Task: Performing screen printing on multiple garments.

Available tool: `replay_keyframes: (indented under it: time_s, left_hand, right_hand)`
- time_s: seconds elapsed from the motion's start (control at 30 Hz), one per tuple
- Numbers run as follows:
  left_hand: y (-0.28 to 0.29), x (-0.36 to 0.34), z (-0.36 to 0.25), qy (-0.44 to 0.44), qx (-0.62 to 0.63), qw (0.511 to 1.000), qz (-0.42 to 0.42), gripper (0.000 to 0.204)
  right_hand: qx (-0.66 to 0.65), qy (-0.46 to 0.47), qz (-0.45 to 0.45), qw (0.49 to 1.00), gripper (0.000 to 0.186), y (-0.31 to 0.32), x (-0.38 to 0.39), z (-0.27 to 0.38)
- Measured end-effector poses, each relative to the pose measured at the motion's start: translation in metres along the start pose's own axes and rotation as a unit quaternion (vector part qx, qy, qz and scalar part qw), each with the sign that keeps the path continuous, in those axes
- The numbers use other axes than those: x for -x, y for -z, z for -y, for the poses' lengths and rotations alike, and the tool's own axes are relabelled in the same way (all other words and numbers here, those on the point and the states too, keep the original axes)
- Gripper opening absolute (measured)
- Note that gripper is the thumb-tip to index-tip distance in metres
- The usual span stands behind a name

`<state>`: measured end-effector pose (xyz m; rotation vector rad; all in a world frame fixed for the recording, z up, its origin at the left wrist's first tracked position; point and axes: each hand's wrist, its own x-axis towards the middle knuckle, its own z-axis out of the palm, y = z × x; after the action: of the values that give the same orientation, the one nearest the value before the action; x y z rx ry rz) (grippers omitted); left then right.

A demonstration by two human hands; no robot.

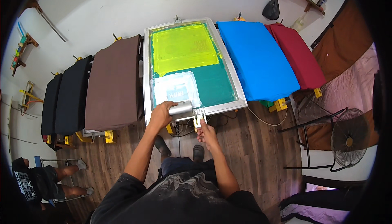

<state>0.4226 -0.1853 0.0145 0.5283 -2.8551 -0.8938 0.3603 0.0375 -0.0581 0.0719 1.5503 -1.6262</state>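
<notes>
Gripping the metal squeegee handle [181, 108] at the near edge of the screen frame [145, 85], the left hand [161, 115] has its fingers wrapped shut around the handle's left end, while the right hand [205, 131] pinches the small pale clamp piece [199, 120] just below the frame's near rail, fingers together on it. The squeegee sits at the bottom of the mesh, over the whitish ink patch [176, 88], with the yellow-green stencil area [183, 46] farther away. A one-handed hold at one end looks likely to tilt the blade, which could leave uneven ink or drag it past the patch. If the frame shifts while the right hand works the clamp, the print could smear. The brown garment [114, 83] and blue garment [257, 60] lie just beside the frame, so stray ink could mark them.
</notes>
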Motion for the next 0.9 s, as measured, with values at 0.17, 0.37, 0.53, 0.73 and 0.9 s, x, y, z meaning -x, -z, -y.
replay_keyframes:
  time_s: [0.17, 0.37, 0.53, 0.73, 0.9]
  left_hand:
    - [0.0, -0.004, 0.008, -0.002, 0.005, 1.0, -0.004, 0.054]
    - [0.003, -0.003, 0.002, 0.005, 0.01, 1.0, -0.004, 0.053]
    - [0.01, -0.004, -0.003, 0.03, 0.026, 0.999, 0.003, 0.049]
    - [0.02, -0.005, -0.011, 0.035, 0.008, 0.999, 0.007, 0.045]
    - [0.022, -0.005, -0.012, 0.03, 0.005, 1.0, 0.006, 0.044]
  right_hand:
    - [-0.035, 0.037, -0.025, 0.998, 0.061, -0.006, -0.006, -0.011]
    - [-0.049, 0.048, -0.029, 0.997, 0.061, -0.008, -0.004, -0.009]
    - [-0.024, 0.074, -0.052, 0.996, 0.059, -0.013, -0.001, -0.007]
    - [-0.011, 0.121, -0.099, 0.988, 0.057, -0.02, -0.001, -0.007]
    - [-0.002, 0.138, -0.101, 0.985, 0.054, -0.023, -0.002, -0.004]
